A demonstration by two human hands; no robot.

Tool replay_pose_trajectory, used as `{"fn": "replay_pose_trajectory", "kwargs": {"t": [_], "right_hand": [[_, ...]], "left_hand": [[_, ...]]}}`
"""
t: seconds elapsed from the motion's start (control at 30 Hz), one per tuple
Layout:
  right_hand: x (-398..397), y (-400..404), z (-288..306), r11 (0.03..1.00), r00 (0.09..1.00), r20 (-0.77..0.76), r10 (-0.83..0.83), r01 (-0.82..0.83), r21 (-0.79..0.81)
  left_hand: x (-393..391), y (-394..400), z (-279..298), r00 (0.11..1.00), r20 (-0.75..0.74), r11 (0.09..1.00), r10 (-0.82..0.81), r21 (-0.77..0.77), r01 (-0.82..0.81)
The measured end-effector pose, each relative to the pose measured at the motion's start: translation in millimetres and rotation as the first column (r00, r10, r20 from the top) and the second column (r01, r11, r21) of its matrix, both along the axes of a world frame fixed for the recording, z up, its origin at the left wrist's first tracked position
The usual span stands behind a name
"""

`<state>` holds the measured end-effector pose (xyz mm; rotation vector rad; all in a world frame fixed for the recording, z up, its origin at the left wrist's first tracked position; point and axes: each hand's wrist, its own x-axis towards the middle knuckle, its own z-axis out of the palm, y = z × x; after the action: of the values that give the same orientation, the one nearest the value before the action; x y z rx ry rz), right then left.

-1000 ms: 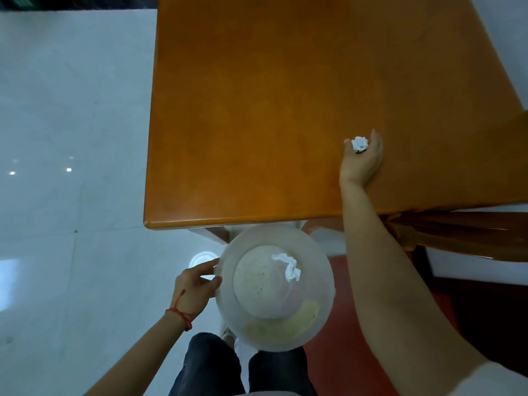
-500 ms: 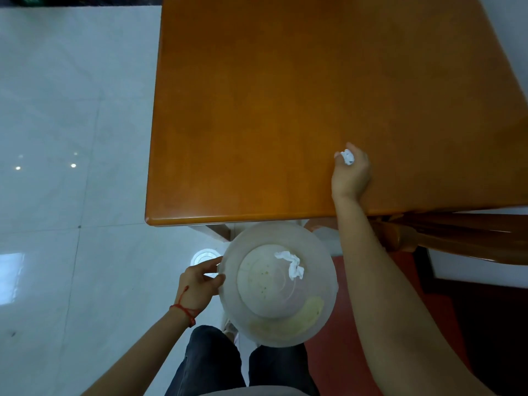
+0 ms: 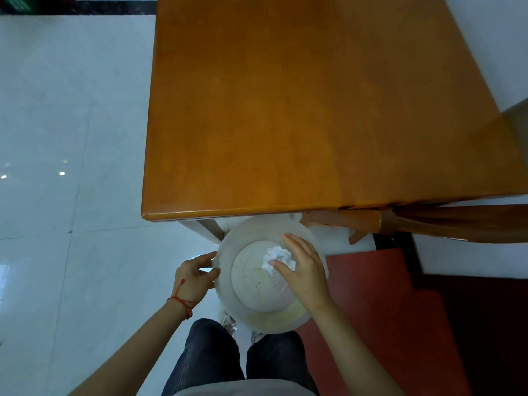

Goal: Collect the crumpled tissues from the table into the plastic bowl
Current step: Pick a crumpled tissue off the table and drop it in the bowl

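Seemingly loose, tissues lie under right hand.

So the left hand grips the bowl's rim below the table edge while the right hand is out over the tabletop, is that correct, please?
Not quite. The left hand does grip the plastic bowl by its rim below the table edge, but the head view shows the right hand over the bowl, fingers spread above the crumpled tissues, not over the tabletop.

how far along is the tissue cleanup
Nearly done, it seems. Crumpled tissues lie in the bowl, which the left hand grips by its rim below the table edge. The right hand hovers open over them. No tissue shows on the visible tabletop, so little appears left.
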<state>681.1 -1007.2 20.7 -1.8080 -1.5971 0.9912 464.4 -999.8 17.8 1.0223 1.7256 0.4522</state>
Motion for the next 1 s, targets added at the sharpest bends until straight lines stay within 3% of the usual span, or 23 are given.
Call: {"fn": "replay_pose_trajectory", "kwargs": {"t": [0.13,0.2,0.3,0.43,1.0], "right_hand": [[25.8,-18.5,-2.4,0.986,0.972,0.228,-0.049,0.011,0.164],[39.9,-29.4,-4.7,0.984,0.956,0.264,-0.125,0.084,0.160],[54.3,-42.7,-10.0,0.975,0.965,0.164,-0.206,0.216,-0.049],[53.1,-44.6,-9.3,0.951,0.975,0.028,-0.220,0.221,-0.217],[-35.7,-70.6,0.4,0.981,0.999,-0.003,0.053,-0.052,-0.185]], "left_hand": [[-3.5,-7.6,0.6,0.999,0.007,0.999,0.046,0.005,-0.046],[-5.9,-12.0,1.1,0.997,0.011,0.997,0.073,0.011,-0.073],[-11.1,-19.7,-0.4,0.993,0.019,0.993,0.121,0.004,-0.121],[-17.0,-34.2,-0.6,0.983,0.026,0.983,0.184,-0.008,-0.184],[-92.2,-141.4,2.9,0.896,0.025,0.897,0.442,0.006,-0.443]]}}
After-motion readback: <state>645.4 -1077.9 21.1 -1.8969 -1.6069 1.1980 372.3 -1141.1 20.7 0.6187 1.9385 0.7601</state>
